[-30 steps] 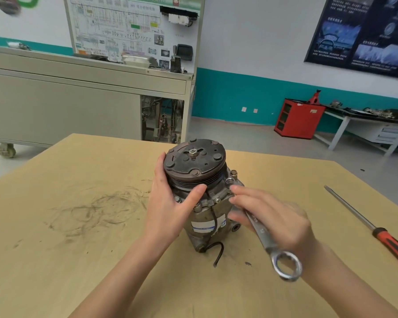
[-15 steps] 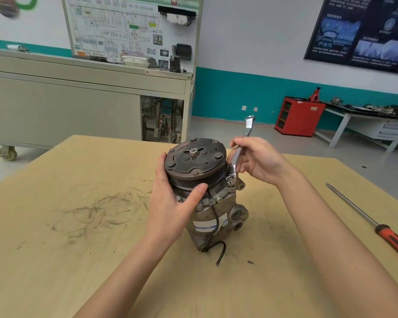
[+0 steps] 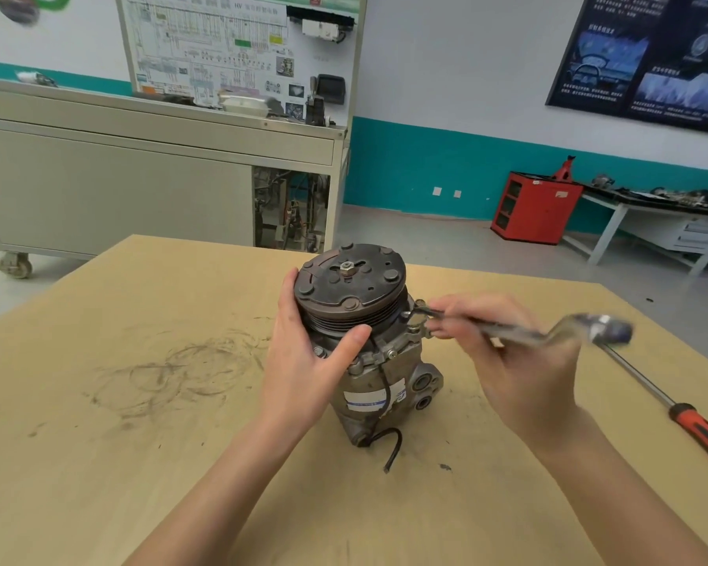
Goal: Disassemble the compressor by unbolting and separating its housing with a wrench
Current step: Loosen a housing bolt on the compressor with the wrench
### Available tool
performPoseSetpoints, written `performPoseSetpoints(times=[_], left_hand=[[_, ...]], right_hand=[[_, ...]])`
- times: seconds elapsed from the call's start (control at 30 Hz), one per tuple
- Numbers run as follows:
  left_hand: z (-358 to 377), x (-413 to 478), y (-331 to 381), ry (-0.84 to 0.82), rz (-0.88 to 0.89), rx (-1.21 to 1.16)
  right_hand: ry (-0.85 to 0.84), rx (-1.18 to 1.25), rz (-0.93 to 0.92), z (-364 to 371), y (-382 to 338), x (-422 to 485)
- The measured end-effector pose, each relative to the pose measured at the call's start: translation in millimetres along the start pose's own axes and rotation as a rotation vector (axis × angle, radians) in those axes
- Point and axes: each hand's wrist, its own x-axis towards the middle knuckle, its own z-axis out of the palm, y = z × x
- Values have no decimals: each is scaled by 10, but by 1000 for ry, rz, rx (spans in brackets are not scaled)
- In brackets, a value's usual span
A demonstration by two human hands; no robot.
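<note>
Plywood-coloured, the table fills the lower two thirds of the frame, with dark scuff rings smeared across its left half. Behind it, in the upper left, stands a long grey cabinet on castors with a wiring-diagram board on top. A dark poster hangs in the upper right, and a red cabinet sits on the floor below it.

At the middle of the table the compressor stands on end, leaning slightly to the right. Its dark, rusty pulley faces up and its silver housing carries a white-and-blue label.

From the left side, the left hand grips the pulley, fingers wrapped round its far rim and thumb pressed on the grooved front. To the right of the compressor, the right hand has its fingers closed on the wrench. One end of the wrench sits on a bolt at the housing flange just under the pulley; the other end is a blur pointing right.

Near the right edge of the table lies a screwdriver with a red and black handle, well apart from the compressor. A short black wire curls from the compressor's base onto the table.
</note>
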Motion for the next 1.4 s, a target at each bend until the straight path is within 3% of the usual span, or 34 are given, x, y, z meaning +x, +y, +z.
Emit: performPoseSetpoints(times=[0.17, 0.37, 0.43, 0.53, 0.6, 0.7, 0.83, 0.9, 0.97, 1.07, 1.13, 1.3, 1.4], left_hand=[[0, 1, 4, 2, 8, -5], [-7, -4, -5, -3, 10, -2], [-6, -3, -13, -5, 6, 0], [-10, 4, -19, -8, -6, -13], [-10, 5, -21, -7, -12, -10], [-5, -2, -29, -11, -10, 1], [-3, -7, -17, -12, -14, -6], [-3, -8, -18, -9, -15, -1], [0, -8, -25, -11, -17, -1], [3, 2, -30, -11, -14, 3], [7, 5, -35, -7, -12, -4], [2, 9, -53, -5, 4, -15], [8, 6, -49, -5, 15, 4]], right_hand=[[-57, -359, -312, 20, -35, -157], [-27, -441, -340, 85, -56, -354], [28, -179, -153, 121, -33, -375], [177, 485, 388, 92, 82, -249], [179, 771, 706, 3, 314, -78], [-13, 926, 971, -52, 648, 178], [-189, 932, 1039, 39, 815, 371], [-154, 905, 1020, 60, 791, 428], [26, 864, 952, -16, 718, 468], [172, 739, 716, -249, 523, 506], [59, 482, 636, -300, 335, 447], [-446, -269, 549, -41, 73, 80], [-403, -424, 450, 31, 58, 28]])
